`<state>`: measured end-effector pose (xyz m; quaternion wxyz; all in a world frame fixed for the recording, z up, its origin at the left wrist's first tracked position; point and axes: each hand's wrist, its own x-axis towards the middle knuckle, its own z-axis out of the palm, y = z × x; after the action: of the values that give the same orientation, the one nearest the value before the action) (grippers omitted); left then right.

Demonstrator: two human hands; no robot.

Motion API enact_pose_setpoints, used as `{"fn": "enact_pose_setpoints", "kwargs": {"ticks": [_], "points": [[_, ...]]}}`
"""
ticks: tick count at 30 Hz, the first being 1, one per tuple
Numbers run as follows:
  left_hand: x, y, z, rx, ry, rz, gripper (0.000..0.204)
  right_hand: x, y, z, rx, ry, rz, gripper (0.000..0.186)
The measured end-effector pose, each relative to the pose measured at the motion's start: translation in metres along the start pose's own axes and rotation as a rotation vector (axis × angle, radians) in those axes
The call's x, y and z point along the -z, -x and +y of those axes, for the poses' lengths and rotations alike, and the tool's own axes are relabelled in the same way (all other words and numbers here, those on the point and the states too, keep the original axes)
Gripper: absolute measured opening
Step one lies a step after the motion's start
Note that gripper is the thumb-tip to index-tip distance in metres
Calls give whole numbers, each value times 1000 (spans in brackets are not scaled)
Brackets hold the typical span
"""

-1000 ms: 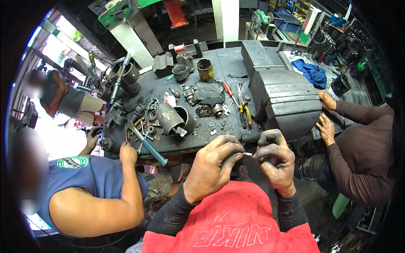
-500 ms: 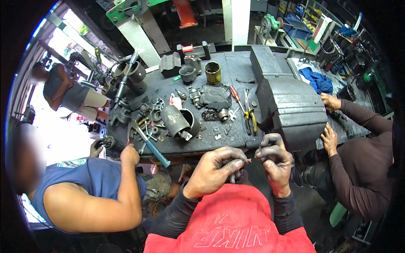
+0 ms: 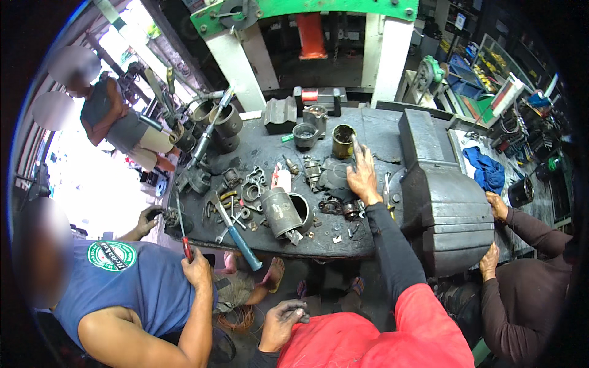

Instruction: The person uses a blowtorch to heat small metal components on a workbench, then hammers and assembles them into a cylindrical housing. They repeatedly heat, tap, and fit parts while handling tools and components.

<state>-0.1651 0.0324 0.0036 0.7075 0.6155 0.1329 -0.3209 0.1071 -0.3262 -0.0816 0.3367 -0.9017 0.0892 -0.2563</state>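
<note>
My right hand [image 3: 363, 176] reaches across the bench with fingers stretched out. Its fingertips are at the right side of a worn yellow can [image 3: 343, 141] with dark grease inside; whether they touch it, I cannot tell. Under and beside the palm lies a dark grey cloth [image 3: 334, 175]. My left hand [image 3: 284, 324] stays low in front of my red shirt, its blackened fingers curled together; what they may hold is hidden. A hollow metal cylinder housing [image 3: 281, 213] lies on the bench, with a blue-handled hammer [image 3: 240, 242] to its left.
A large ridged vise-like block [image 3: 451, 208] fills the bench's right side, a co-worker's hands [image 3: 491, 260] against it. At left, another co-worker holds a red-handled screwdriver [image 3: 187, 246]. Loose motor parts [image 3: 251, 190] cover the bench [image 3: 380, 126]. A green and white press frame [image 3: 242, 73] stands behind.
My hands, together before my chest, have parted. The right has gone forward to the can and opened; the left has dropped lower. My view has shifted, and the left co-worker's screwdriver hand has moved.
</note>
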Motion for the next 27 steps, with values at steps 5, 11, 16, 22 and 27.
{"fn": "enact_pose_setpoints", "kwargs": {"ticks": [5,11,16,22,27], "points": [[19,17,-17,63,20,147,21,-23,-9,20,21,223,-99,92],[17,-9,-19,88,-16,142,20,-14,4,27,131,216,-90,77],[-3,-64,-31,-150,-62,113,18,15,40,12,18,115,76,57],[-48,-161,-48,-570,-454,300,15,75,178,-41,-182,-105,157,48],[-74,-200,-57,-762,-659,489,16,118,249,-67,-322,-173,-42,40]]}}
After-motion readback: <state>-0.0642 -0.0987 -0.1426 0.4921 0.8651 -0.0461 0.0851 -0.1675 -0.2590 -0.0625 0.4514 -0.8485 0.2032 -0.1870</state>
